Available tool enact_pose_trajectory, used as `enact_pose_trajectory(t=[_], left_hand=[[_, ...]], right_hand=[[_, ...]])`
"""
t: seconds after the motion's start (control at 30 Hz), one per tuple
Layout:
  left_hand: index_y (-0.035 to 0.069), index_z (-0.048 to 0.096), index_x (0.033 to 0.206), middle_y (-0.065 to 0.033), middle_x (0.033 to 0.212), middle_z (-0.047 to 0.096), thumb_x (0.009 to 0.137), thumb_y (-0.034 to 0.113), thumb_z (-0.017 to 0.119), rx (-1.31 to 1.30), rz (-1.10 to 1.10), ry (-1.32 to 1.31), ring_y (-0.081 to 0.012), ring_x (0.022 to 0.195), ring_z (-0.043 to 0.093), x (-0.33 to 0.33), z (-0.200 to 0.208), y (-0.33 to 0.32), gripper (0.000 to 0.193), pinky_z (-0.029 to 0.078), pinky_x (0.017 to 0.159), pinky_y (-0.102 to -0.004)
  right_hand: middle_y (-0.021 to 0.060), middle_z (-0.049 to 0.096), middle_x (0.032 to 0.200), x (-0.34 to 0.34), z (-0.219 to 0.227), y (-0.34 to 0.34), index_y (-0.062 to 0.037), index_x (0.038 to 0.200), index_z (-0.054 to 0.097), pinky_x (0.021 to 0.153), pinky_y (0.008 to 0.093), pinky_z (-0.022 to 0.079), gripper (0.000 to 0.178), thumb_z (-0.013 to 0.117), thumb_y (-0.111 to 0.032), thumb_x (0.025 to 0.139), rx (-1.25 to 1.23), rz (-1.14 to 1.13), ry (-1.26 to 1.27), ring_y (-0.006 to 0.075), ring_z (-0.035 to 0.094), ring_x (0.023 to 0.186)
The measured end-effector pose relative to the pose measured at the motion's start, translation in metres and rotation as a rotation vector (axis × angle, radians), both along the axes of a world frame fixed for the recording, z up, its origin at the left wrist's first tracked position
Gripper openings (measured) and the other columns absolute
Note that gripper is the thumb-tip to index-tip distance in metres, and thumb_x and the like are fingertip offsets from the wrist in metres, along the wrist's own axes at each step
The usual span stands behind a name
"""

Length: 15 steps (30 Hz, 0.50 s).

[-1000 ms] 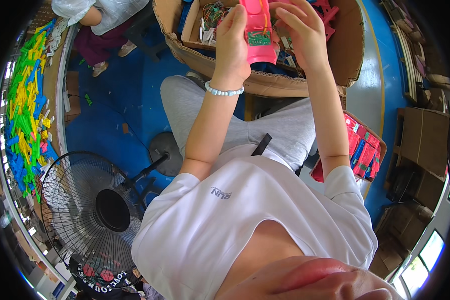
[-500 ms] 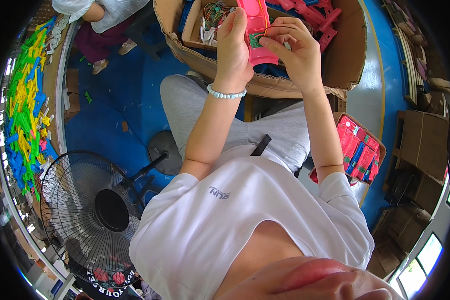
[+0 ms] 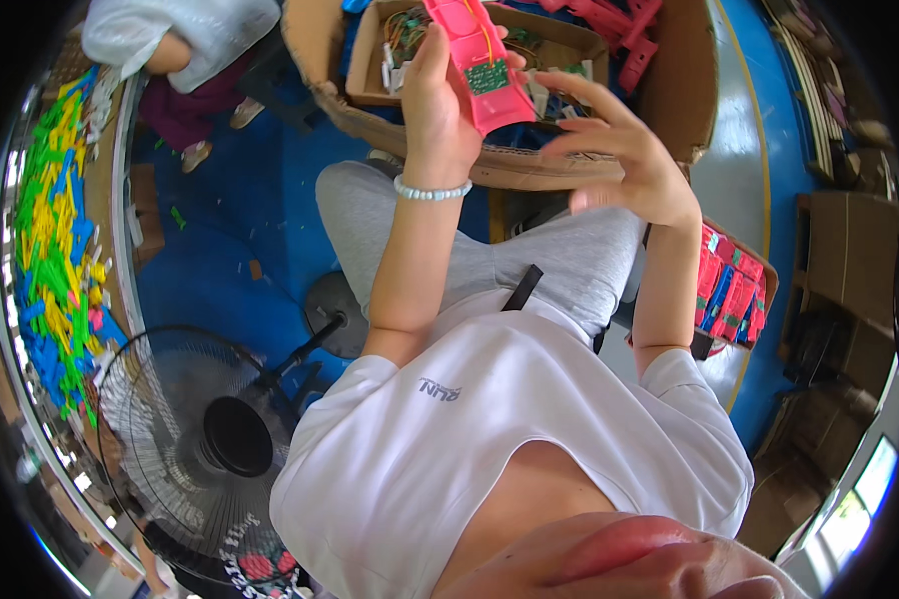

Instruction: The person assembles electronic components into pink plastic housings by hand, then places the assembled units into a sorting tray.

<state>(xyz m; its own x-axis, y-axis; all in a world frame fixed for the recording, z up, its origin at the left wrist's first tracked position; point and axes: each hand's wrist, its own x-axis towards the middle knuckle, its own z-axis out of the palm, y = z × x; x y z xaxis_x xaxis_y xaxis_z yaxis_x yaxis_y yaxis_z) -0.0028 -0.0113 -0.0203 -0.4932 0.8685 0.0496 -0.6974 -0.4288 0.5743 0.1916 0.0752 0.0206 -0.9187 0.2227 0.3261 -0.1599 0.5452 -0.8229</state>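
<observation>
My left hand is closed round a pink plastic housing, held tilted above the box. Set in the housing is a small green circuit board, with thin red and yellow wires running up from it. My right hand is apart from the housing, to its right, fingers spread and a little blurred, with nothing visible in them. Below both hands stands a large cardboard box. Inside it, a smaller carton holds wired boards and white connectors, and more pink housings lie at the right.
A box of finished-looking pink and blue pieces sits at my right. To the left are a black standing fan and a table heaped with coloured plastic parts. Another person's sleeve shows at the upper left.
My right hand has let go of the circuit board area and moved right and down, its fingers opening. The left hand, still holding the pink housing, has shifted slightly left.
</observation>
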Motion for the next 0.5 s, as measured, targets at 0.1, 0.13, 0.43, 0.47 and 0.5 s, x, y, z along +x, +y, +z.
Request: enact_pose_trajectory(t=[0.1,0.13,0.43,0.47,0.5], left_hand=[[0.0,0.048,0.132,-0.0178,0.115,0.063,0.103,0.038,0.045,-0.029,-0.011,0.22,-0.0297,0.095,0.066,0.032,0.0,0.004,0.048,0.057,0.081,-0.0448],[-0.003,0.053,0.125,-0.0171,0.111,0.065,0.104,0.035,0.045,-0.004,-0.02,0.201,-0.0271,0.096,0.066,0.048,-0.001,0.005,0.044,0.055,0.084,-0.0407],[-0.005,0.038,0.14,-0.02,0.137,0.048,0.103,0.036,0.049,0.079,-0.311,0.227,-0.0316,0.127,0.05,0.132,-0.016,0.007,0.057,0.041,0.108,-0.0477],[-0.005,0.038,0.14,-0.02,0.137,0.048,0.103,0.036,0.049,0.081,-0.337,0.222,-0.0316,0.127,0.05,0.142,-0.016,0.011,0.057,0.041,0.108,-0.0477],[-0.004,0.038,0.142,-0.0191,0.138,0.049,0.101,0.031,0.052,0.101,-0.34,0.37,-0.0307,0.127,0.049,0.148,-0.017,0.014,0.055,0.04,0.108,-0.0495]], right_hand=[[0.016,0.06,0.123,0.009,-0.009,-0.019,-0.0028,0.094,0.069,0.091,0.0382,0.048,0.032,0.085,-0.016,0.069,-0.047,-0.495,0.128,0.0323,0.059,0.11],[0.0165,0.062,0.118,0.011,-0.012,-0.024,-0.002,0.094,0.067,0.086,0.037,0.051,0.034,0.085,-0.017,0.07,0.025,-0.681,0.187,0.0317,0.062,0.105],[0.0102,0.065,0.093,0.064,-0.035,-0.069,-0.0045,0.103,0.06,0.07,0.0359,0.053,0.043,0.084,-0.017,0.07,0.143,-0.984,0.225,0.0275,0.064,0.079],[0.0102,0.065,0.093,0.08,-0.034,-0.07,-0.0045,0.103,0.06,0.07,0.0359,0.053,0.043,0.084,-0.017,0.07,0.146,-1.01,0.218,0.0275,0.064,0.079],[0.0111,0.067,0.1,0.095,-0.032,-0.068,-0.0026,0.109,0.06,0.076,0.0347,0.054,0.047,0.084,-0.013,0.07,0.15,-1.078,0.192,0.0271,0.066,0.088]])
